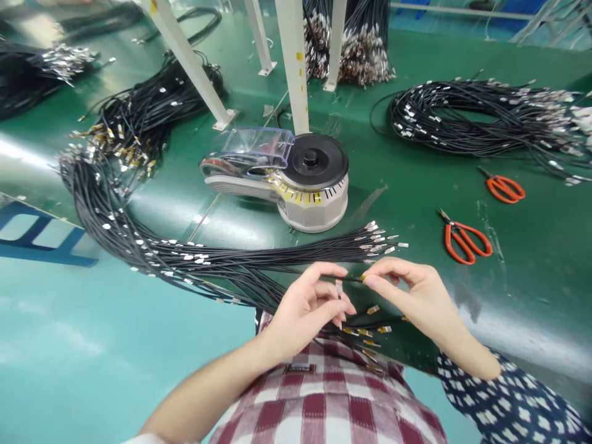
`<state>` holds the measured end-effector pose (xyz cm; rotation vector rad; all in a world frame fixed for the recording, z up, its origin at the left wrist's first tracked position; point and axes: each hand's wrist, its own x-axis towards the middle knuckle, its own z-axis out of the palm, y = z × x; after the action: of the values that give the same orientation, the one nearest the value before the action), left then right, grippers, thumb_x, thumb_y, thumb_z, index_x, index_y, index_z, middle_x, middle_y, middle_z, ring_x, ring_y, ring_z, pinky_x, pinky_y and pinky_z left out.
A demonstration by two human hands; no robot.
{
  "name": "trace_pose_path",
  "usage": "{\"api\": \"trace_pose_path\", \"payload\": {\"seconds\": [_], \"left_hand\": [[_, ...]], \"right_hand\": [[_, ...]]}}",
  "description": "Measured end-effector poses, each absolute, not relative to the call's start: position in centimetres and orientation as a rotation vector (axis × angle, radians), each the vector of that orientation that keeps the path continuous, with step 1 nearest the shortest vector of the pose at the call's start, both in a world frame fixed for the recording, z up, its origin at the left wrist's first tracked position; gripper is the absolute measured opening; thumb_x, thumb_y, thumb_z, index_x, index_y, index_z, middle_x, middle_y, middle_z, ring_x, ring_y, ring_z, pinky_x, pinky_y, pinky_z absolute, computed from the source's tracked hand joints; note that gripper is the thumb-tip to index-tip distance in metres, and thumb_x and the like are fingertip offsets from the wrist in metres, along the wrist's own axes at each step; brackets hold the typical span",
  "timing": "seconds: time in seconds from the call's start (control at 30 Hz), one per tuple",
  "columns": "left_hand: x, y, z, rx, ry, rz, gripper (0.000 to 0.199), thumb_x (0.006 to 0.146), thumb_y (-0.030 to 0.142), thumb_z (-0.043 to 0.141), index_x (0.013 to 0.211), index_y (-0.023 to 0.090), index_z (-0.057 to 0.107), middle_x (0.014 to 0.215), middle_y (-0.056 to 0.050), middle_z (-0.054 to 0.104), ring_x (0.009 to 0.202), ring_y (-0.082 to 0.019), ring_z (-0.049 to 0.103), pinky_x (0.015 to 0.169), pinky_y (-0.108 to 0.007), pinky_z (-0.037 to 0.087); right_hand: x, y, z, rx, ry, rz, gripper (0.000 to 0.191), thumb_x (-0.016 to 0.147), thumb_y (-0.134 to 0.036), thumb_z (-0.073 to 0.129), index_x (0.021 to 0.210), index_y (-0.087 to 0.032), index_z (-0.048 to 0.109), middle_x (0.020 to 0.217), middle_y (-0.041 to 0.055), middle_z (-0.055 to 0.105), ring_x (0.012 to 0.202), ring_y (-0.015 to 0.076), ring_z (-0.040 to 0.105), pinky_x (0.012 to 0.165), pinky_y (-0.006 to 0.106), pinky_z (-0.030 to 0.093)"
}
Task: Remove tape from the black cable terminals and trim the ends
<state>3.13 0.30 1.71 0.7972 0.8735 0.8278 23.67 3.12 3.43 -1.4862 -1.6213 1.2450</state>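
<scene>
Head view, one item: worn on your head, facing forward and down. Nearest: your checked apron (319, 407), bottom edge. Close range, below centre: your left hand (315, 303), your right hand (414, 293). Middle range: tape dispenser (314, 213), seen from above. Farther: white posts (296, 74), top edge. Field wide; includes green tabletop (407, 200), floor (50, 345) at left.

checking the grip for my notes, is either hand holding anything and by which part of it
The right hand pinches a black cable at a small yellow patch. Whether the left hand also grips it cannot be told.
</scene>
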Motion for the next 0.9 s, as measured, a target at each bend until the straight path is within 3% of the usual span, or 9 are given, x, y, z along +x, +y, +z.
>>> {"api": "trace_pose_path", "payload": {"seconds": [0.17,0.4,0.9], "left_hand": [[3.1,0.2,1.8,0.759,0.988,0.824,0.040,0.084,0.022,0.070,0.118,0.017,0.048,0.068,-0.002,0.072,0.050,-0.011,0.060,0.050,-0.021,0.053],[3.3,-0.3,1.8,0.764,1.071,0.808,0.041,0.082,0.023,0.072,0.119,0.017,0.054,0.067,-0.001,0.071,0.049,-0.011,0.062,0.048,-0.021,0.054],[3.3,-0.5,1.9,0.815,1.114,0.788,0.040,0.082,0.024,0.072,0.117,0.018,0.056,0.067,0.000,0.070,0.049,-0.010,0.061,0.048,-0.020,0.055]], "right_hand": [[23.2,3.1,3.1,-1.426,-1.581,1.385,0.020,0.082,-0.038,0.071,0.073,-0.021,0.073,0.073,0.0023,0.072,0.067,0.0174,0.060,0.063,0.030,0.043],[21.2,2.9,2.5,-1.352,-1.582,1.449,0.012,0.081,-0.029,0.070,0.072,-0.021,0.072,0.071,-0.0002,0.072,0.066,0.0147,0.060,0.062,0.029,0.040],[20.9,3.0,2.6,-1.356,-1.639,1.406,0.015,0.082,-0.027,0.067,0.069,-0.020,0.068,0.066,-0.0006,0.070,0.062,0.0144,0.060,0.061,0.029,0.042]]}}
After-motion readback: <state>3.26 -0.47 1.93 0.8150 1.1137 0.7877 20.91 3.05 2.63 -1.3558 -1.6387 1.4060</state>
